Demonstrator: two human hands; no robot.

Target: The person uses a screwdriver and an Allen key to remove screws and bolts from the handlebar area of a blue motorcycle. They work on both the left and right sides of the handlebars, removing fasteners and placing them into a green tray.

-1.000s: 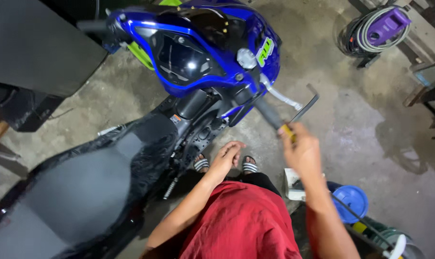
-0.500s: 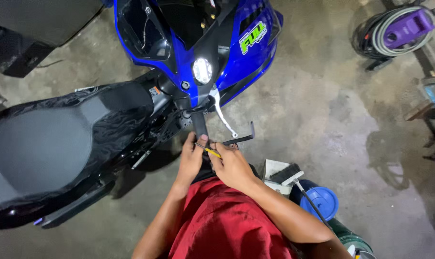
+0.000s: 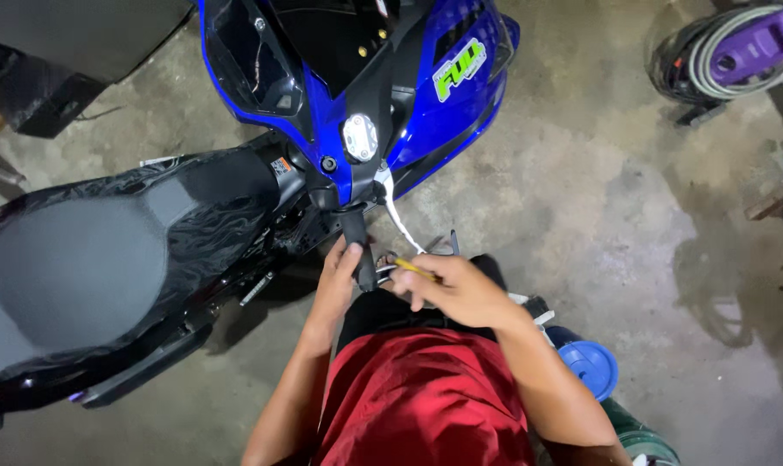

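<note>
head view: since a second ago the right hand (image 3: pixel 456 289) has come off the outer end of the grip (image 3: pixel 358 246) and drawn in beside the left hand (image 3: pixel 339 280); the camera has also swung, so the blue scooter (image 3: pixel 365 95) now sits more central. both hands have thus converged on the grip end, which suggests close work there rather than steering or pushing. the left hand is curled around the lower part of the black grip, fingers closed on it, wrist straight, forearm rising from the bottom of the frame. the right hand is closed on a thin yellow tool (image 3: pixel 413 269), held pen-like between thumb and fingers, its tip pointing left at the grip end, just beside the left hand. the silver brake lever (image 3: pixel 397 216) runs between the grip and the right hand. the black seat (image 3: pixel 89 267) lies to the left. a blue lid (image 3: pixel 590 367) rests on the concrete floor (image 3: pixel 581 198) by the right forearm; a purple washer (image 3: pixel 736 43) stands well apart at top right.
</note>
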